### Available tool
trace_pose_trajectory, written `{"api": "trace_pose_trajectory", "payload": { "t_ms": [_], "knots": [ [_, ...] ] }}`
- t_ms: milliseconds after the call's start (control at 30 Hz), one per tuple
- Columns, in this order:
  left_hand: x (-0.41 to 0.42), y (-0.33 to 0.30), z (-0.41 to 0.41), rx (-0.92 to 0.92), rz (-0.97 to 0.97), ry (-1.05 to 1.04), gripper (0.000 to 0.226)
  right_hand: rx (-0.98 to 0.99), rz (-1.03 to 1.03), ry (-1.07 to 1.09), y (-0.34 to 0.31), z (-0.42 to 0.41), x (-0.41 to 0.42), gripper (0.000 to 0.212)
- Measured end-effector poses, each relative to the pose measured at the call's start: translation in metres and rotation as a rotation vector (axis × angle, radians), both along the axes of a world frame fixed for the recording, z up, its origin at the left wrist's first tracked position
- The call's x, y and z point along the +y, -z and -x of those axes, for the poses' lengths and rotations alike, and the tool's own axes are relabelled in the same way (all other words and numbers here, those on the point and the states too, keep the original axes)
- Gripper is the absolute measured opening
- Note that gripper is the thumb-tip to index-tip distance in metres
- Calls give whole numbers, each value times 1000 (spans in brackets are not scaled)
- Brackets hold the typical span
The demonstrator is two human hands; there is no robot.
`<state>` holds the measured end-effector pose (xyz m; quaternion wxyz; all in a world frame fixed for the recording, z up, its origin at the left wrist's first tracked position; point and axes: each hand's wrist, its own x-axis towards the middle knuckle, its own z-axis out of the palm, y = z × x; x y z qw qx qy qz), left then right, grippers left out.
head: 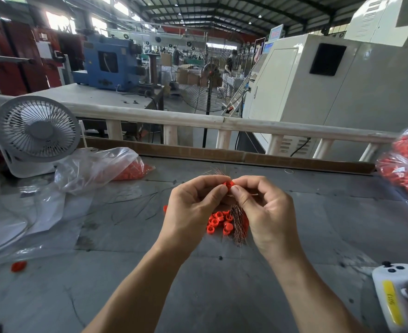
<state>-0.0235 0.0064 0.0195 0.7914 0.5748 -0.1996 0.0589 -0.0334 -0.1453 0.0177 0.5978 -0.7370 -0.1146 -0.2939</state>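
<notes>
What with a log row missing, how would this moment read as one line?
left hand: pinches red cap | right hand: pinches same cap | below hands: copper wire strands, loose red caps

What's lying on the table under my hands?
Loose red plastic caps and a bundle of thin copper wires. The left hand and right hand hide the rest of the pile.
</notes>
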Motion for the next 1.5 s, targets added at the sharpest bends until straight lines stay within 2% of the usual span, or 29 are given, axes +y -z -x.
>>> {"api": "trace_pose_trajectory", "payload": {
  "t_ms": [233,633,800,1000,1233,1500],
  "knots": [
    [-1,-1,1,13,34,5,18,-171,150,79,-5,3,3,11],
    [-1,0,0,51,66,32,22,-285,358,187,-6,3,0,6],
    [0,1,-1,96,90,38,20,-257,378,170,-7,4,1,8],
    [-1,1,0,230,106,84,23,-197,565,289,-7,7,11,14],
    [0,1,-2,367,158,134,29,-253,650,381,-5,7,15,11],
    [2,-1,-3,354,148,113,32,-306,686,404,-6,6,14,11]
  ]
}}
